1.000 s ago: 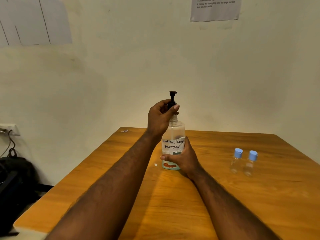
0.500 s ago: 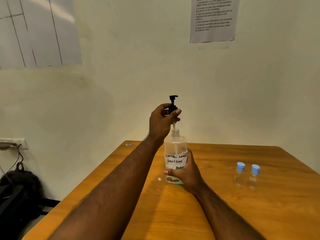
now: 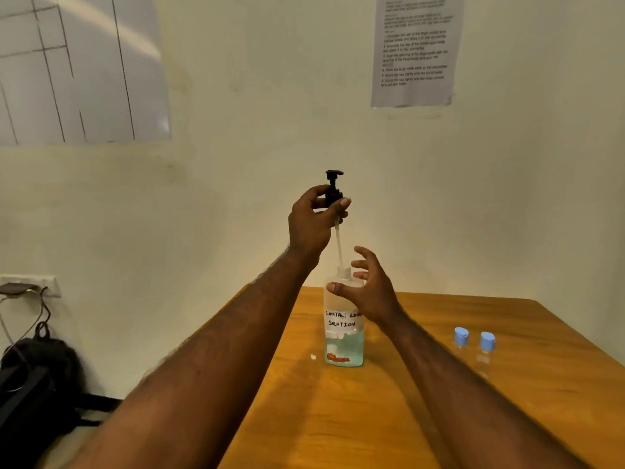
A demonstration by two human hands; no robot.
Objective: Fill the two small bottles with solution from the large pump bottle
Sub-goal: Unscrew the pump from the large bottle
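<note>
The large clear bottle (image 3: 343, 343), labelled "contact lens solution" and partly filled with bluish liquid, stands upright on the wooden table (image 3: 389, 418). My left hand (image 3: 313, 223) grips the black pump head (image 3: 333, 187) and holds it well above the bottle's open neck; its white dip tube (image 3: 338, 247) still reaches down into the neck. My right hand (image 3: 370, 292) hovers beside the bottle's shoulder with fingers spread, holding nothing. Two small clear bottles with blue caps (image 3: 460, 340) (image 3: 487, 345) stand side by side to the right, caps on.
A printed instruction sheet (image 3: 417, 49) hangs on the wall above. A black bag (image 3: 37, 384) with cables lies on the floor at the left, under a wall socket (image 3: 30, 286). A tiny white scrap (image 3: 313, 356) lies by the bottle's base.
My left hand has lifted the unscrewed pump head higher, drawing the dip tube out. My right hand has let go of the bottle's body and risen to its shoulder, fingers now spread.
</note>
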